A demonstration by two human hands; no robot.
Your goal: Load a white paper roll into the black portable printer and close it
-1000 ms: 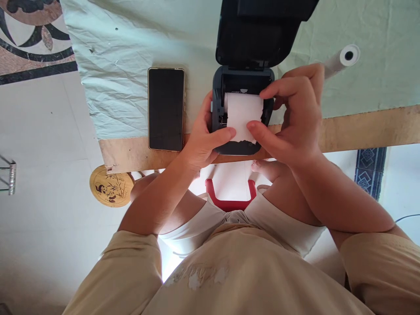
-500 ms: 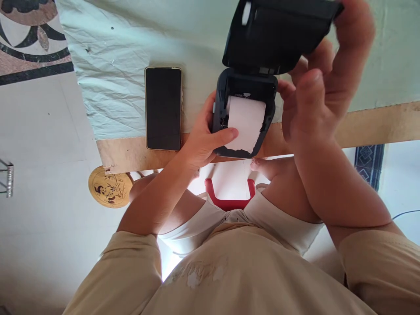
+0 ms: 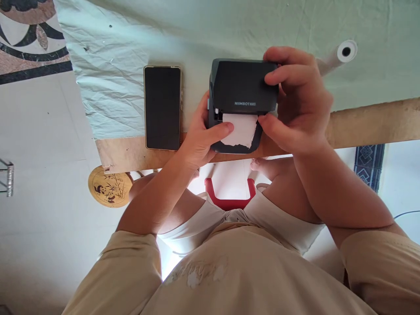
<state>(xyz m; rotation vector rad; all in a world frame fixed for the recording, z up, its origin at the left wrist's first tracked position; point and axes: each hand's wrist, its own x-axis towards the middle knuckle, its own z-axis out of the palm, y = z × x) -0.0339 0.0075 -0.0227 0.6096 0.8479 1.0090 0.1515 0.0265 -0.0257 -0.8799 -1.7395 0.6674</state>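
Observation:
A dark label printer (image 3: 243,85) marked NIIMBOT is held over the table's front edge. Its lid is folded down over most of the body, leaving a gap at the front. White paper (image 3: 241,131) with a torn edge sticks out from under the lid. My left hand (image 3: 208,133) grips the printer's left side, its thumb pressing on the paper. My right hand (image 3: 298,98) is closed on the lid's right side, fingers on top and thumb by its front edge. Some of its fingers are hidden.
A dark-screened phone (image 3: 163,107) lies left of the printer on the pale green cloth (image 3: 114,87). A white paper roll (image 3: 343,54) rests behind my right hand. The wooden table edge (image 3: 370,122) runs in front of me. A round panda-patterned stool (image 3: 110,187) stands at lower left.
The printer's lid has swung from raised down over the paper. My right hand moved down and toward me with it. The paper roll at right has come into view.

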